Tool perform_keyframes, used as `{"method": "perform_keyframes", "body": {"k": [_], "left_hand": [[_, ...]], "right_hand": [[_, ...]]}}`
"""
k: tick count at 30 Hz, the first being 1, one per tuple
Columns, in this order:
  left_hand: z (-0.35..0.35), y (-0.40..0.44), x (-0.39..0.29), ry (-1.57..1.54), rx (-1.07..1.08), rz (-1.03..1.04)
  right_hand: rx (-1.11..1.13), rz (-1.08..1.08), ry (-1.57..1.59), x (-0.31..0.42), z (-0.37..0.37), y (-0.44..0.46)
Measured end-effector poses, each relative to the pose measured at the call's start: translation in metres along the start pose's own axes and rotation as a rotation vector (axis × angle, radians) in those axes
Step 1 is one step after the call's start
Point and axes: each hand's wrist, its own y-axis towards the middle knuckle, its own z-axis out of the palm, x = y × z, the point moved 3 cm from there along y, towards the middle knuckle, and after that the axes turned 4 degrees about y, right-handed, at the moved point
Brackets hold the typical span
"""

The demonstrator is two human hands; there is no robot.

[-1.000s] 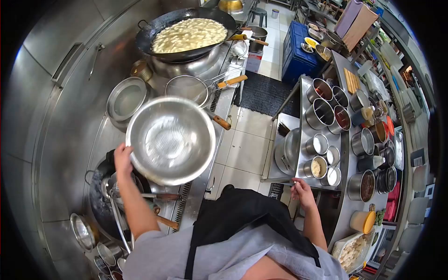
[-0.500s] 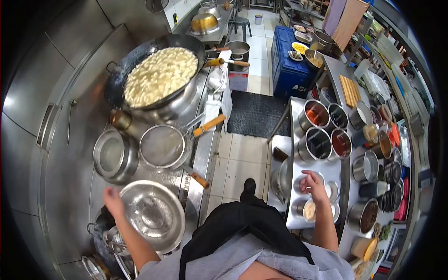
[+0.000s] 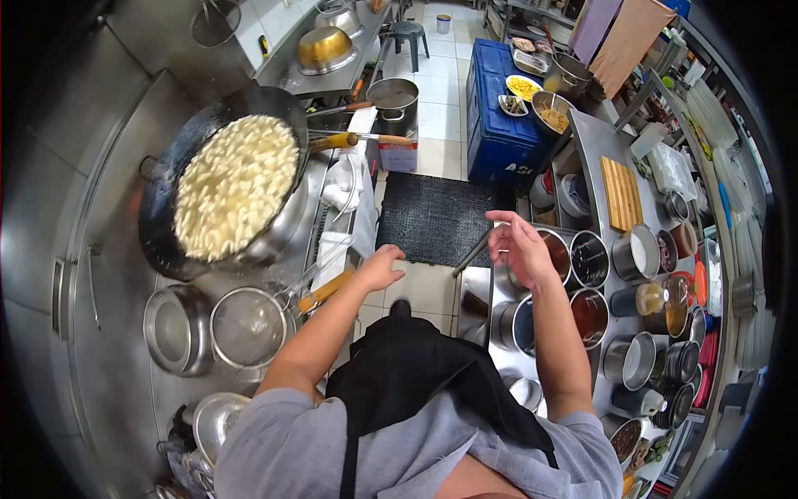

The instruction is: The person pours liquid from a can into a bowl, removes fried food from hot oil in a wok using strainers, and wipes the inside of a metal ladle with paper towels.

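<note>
My left hand (image 3: 381, 269) is held out over the aisle, fingers stretched and nothing in them. Nearest to it is the orange wooden handle (image 3: 327, 291) of a strainer lying on the counter. My right hand (image 3: 522, 248) is raised with fingers apart, holding nothing, in front of steel pots of sauce at the right counter; one pot with red sauce (image 3: 557, 256) is partly behind it. A big black wok (image 3: 162, 204) on the left range holds many pale pieces in bubbling liquid (image 3: 237, 187). A round mesh strainer (image 3: 248, 328) rests below the wok.
A steel pot (image 3: 178, 331) and a steel basin (image 3: 218, 422) stand along the left counter. A black mat (image 3: 436, 218) covers the floor ahead. Beyond it are a blue cooler box (image 3: 499, 125) with dishes on top and a stockpot (image 3: 393, 104). A wooden board (image 3: 622, 193) lies on the right counter.
The view has moved forward along the aisle. My left hand has swung from beside the steel basin to over the aisle. My right hand has moved forward, from the small containers to the sauce pots.
</note>
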Motion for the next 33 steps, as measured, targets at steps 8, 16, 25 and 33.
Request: {"method": "perform_keyframes", "body": {"k": [8, 16, 25, 33], "left_hand": [[0.015, 0.24, 0.154, 0.468, 0.194, -0.292], [-0.013, 0.35, 0.262, 0.622, 0.461, -0.43], [0.042, 0.355, 0.309, 0.414, 0.655, -0.672], [-0.018, 0.362, 0.257, 0.169, 0.245, -0.988]], "right_hand": [[0.064, 0.129, 0.005, -0.002, -0.047, 0.163], [-0.05, 0.273, 0.005, 0.03, -0.104, 0.368], [0.044, 0.376, -0.058, 0.079, -0.149, 0.511], [0.243, 0.634, -0.223, 0.095, -0.188, 0.661]]}}
